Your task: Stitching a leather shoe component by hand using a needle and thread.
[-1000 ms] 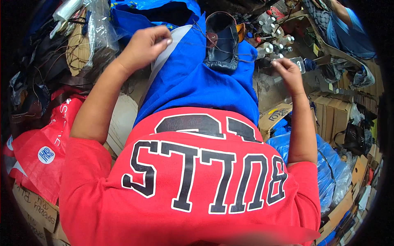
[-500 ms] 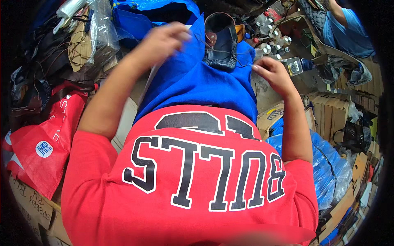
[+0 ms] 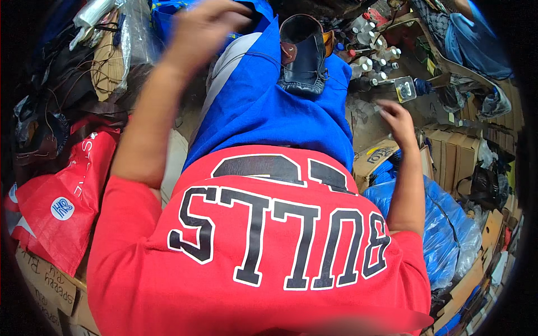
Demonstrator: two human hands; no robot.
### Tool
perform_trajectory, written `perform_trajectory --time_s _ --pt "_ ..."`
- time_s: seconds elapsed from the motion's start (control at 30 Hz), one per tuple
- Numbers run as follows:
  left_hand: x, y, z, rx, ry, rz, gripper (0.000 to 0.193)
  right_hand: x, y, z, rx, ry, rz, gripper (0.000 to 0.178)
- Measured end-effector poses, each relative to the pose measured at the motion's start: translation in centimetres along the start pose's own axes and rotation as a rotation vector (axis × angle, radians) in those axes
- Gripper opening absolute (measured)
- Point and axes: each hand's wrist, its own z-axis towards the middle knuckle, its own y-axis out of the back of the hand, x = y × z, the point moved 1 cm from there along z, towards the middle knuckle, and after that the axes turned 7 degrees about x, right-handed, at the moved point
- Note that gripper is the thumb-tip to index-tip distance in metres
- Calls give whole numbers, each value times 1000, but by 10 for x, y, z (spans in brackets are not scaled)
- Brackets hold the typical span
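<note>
Dark shoe [image 3: 303,53] on lap, long axis pointing away.

The person's bare left forearm rises steeply from a red short sleeve, and the left hand [image 3: 204,25] at its top is blurred, fingers curled loosely downward, palm facing away. The bare right arm stretches forward along the right side, nearly straight; the right hand [image 3: 395,117] is open, fingers spread, also slightly blurred.
</note>
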Motion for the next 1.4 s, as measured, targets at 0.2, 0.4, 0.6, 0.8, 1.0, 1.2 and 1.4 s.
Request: perform_trajectory --time_s 0.2,0.4,0.6,0.8,1.0,1.2,1.4 --pt "-40 -113 38 413 -162 -26 46 108 -43 70 37 333 55 16" --pt "-36 -113 55 681 -155 5 33 105 -46 84 201 297 58 13" --pt "-15 -127 59 723 -180 -208 29 106 -49 77 259 303 69 11" --pt "-18 -126 61 865 -83 -288 27 50 10 47 88 7 -580 11" --pt "-10 -128 54 865 -115 -423 25 82 -5 36 85 103 -197 15" --pt "-10 -128 51 880 -130 -483 24 107 -47 71 102 351 -3 11" --pt "-6 -129 48 840 -113 -485 23 107 -55 74 200 307 42 9"
